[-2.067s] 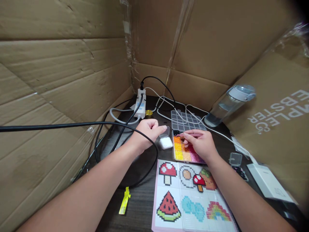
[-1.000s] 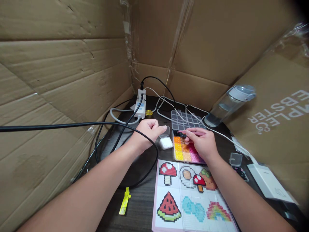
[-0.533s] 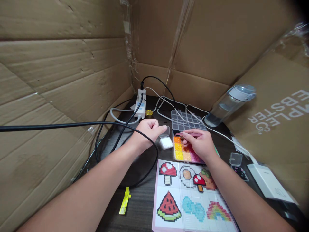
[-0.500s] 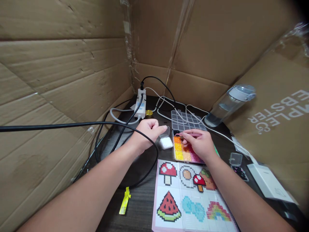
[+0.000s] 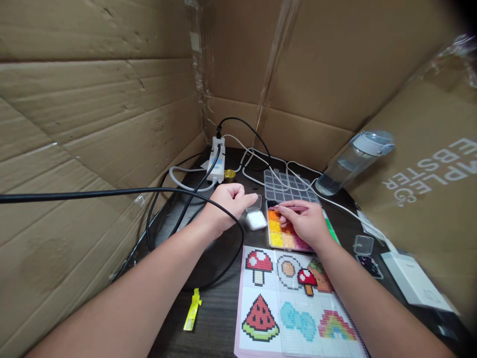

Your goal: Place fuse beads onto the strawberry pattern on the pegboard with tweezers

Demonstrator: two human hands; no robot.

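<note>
My right hand (image 5: 303,221) pinches pink tweezers (image 5: 298,209), held nearly level over the back left of the bead box (image 5: 276,246). The tweezers' tips are by the black-bead compartment (image 5: 273,203); whether they grip a bead is too small to tell. Orange, yellow, peach, pink and green beads show in other compartments, partly under the hand. My left hand (image 5: 233,204) is closed in a loose fist, thumb stretched out at the raised clear lid (image 5: 254,204) of a small box of white beads (image 5: 256,221). Nothing shows in that fist.
Nearer me lies a pattern sheet (image 5: 244,298) under clear pegboards, with a finished bead mushroom (image 5: 307,282) on it. A black cable (image 5: 242,248) loops past my left forearm. A water bottle (image 5: 346,164), power strip (image 5: 216,161) and white charger (image 5: 415,278) stand around.
My right hand has shifted slightly left with the tweezers, uncovering more green beads at the box's right side. The left hand stays where it was.
</note>
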